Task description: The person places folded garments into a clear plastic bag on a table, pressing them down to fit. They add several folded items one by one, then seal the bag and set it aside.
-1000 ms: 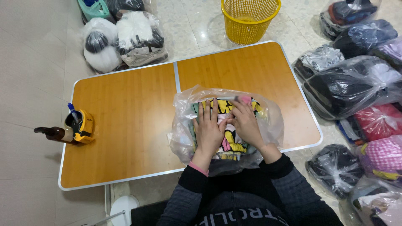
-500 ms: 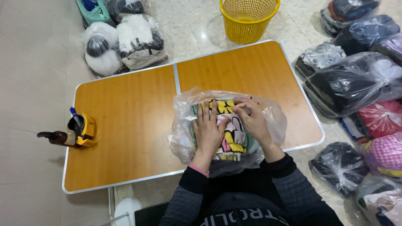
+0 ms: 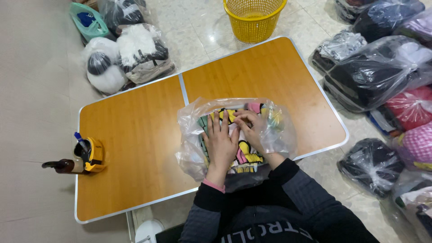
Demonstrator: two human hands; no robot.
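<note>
A clear plastic bag (image 3: 234, 135) lies on the wooden table (image 3: 135, 144), near its front edge and right of the centre seam. Inside the bag sits a folded garment (image 3: 245, 150) printed in yellow, pink and black. The left hand (image 3: 221, 143) rests flat on the garment, fingers spread, its grip open and pressing down. The right hand (image 3: 251, 127), just beside it, has curled fingers pinching a fold of the garment. At the table's left edge stands a yellow tape dispenser (image 3: 92, 155). Beyond the table's far edge, a yellow basket (image 3: 254, 18) stands on the floor. Bagged clothes (image 3: 382, 76) lie piled right of the table.
</note>
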